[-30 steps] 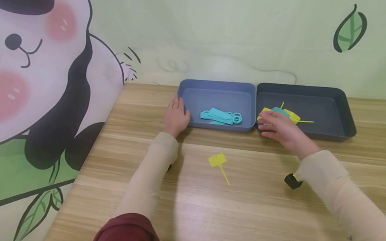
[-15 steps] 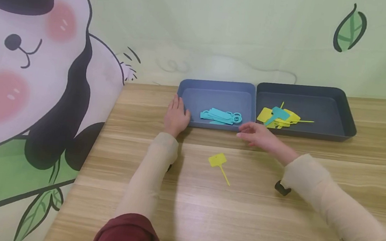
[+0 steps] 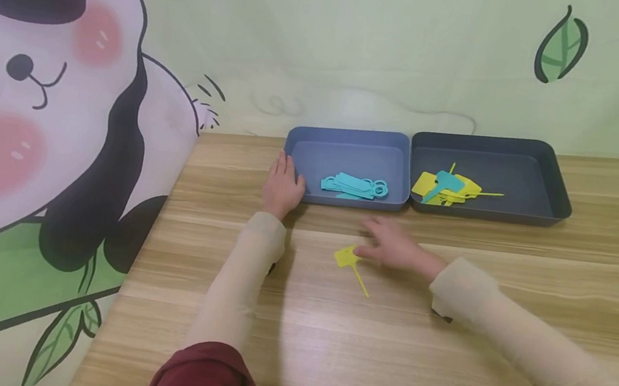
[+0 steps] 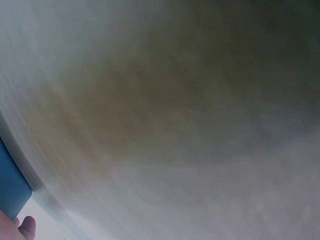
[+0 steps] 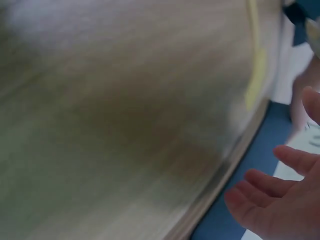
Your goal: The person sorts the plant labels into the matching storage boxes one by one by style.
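A yellow T-shaped plant label [image 3: 345, 257] lies on the wooden table, its thin stem pointing toward me. Just right of it is my right hand [image 3: 398, 248], palm down with fingers extended; the thumb overlaps the label's corner in the head view. In the right wrist view the fingers [image 5: 267, 185] are spread and hold nothing, with the blurred label ahead. My left hand [image 3: 283, 189] rests at the left wall of the blue tray [image 3: 317, 149], fingers straight along its edge. Inside that tray is a small pile of turquoise tags with ring ends [image 3: 353, 185].
Against the blue tray's right side stands a dark tray [image 3: 523, 179]. Several yellow labels [image 3: 424, 183] and a turquoise T-shaped label [image 3: 450, 182] lie in its left part. A printed cloth [image 3: 326, 42] with a panda hangs behind and to the left of the table [image 3: 325, 360].
My right hand has come away from the dark tray, down and left, to the yellow label on the table. The turquoise label in that tray is now uncovered. My left hand has stayed put.
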`<control>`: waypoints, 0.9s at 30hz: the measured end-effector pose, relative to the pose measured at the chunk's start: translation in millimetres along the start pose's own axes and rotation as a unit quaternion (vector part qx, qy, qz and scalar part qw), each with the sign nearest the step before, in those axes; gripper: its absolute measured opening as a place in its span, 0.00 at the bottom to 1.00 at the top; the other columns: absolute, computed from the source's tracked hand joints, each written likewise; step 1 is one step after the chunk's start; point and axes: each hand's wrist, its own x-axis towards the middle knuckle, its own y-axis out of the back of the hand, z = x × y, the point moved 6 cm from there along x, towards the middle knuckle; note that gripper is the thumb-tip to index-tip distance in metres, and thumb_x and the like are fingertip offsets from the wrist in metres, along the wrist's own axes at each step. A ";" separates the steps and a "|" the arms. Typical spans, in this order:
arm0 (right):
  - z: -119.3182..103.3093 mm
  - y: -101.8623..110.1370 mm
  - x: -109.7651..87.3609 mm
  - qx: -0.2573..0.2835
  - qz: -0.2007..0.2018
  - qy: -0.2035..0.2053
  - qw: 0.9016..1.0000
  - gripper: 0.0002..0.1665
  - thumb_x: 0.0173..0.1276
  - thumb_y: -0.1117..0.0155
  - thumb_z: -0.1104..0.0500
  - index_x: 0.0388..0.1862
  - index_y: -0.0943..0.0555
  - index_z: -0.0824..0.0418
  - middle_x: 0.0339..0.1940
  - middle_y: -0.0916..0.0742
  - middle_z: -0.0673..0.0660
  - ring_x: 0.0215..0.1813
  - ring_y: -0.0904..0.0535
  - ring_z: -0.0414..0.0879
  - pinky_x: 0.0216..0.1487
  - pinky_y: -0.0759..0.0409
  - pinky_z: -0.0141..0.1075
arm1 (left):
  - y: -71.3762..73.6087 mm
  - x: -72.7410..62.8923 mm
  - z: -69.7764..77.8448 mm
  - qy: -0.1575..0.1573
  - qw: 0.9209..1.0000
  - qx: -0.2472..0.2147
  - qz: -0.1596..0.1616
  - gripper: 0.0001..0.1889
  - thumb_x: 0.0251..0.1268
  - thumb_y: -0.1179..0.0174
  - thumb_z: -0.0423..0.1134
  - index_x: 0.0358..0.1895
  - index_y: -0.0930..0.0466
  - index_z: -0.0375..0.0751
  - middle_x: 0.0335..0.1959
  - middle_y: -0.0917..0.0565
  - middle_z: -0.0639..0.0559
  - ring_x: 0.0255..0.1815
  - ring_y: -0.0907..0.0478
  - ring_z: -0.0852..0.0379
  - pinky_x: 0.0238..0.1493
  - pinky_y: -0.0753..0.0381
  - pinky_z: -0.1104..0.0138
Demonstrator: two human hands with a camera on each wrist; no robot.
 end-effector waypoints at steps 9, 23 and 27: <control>-9.4 -16.1 -2.0 -0.113 -0.003 0.071 0.991 0.32 0.58 0.40 0.48 0.61 0.31 0.57 0.63 0.35 0.71 0.65 0.43 0.67 0.64 0.44 0.57 | 0.4 0.1 -0.1 0.001 1.000 0.003 0.003 0.32 0.65 0.66 0.48 0.67 0.54 0.32 0.71 0.58 0.43 0.71 0.57 0.49 0.70 0.57 0.65; -10.3 -23.4 -0.5 -0.113 -0.027 0.075 0.990 0.29 0.55 0.38 0.49 0.55 0.26 0.58 0.64 0.34 0.70 0.66 0.43 0.64 0.63 0.44 0.57 | 1.4 -0.9 0.9 0.002 1.000 0.000 -0.007 0.32 0.65 0.66 0.47 0.68 0.55 0.31 0.71 0.59 0.42 0.71 0.58 0.48 0.71 0.58 0.65; -8.5 -22.9 0.5 -0.098 -0.027 0.064 0.993 0.27 0.55 0.37 0.50 0.54 0.26 0.59 0.64 0.35 0.69 0.66 0.43 0.64 0.64 0.44 0.57 | 1.7 -1.1 0.9 -0.002 1.000 -0.001 -0.006 0.32 0.65 0.66 0.47 0.67 0.54 0.31 0.71 0.59 0.42 0.71 0.58 0.48 0.71 0.58 0.65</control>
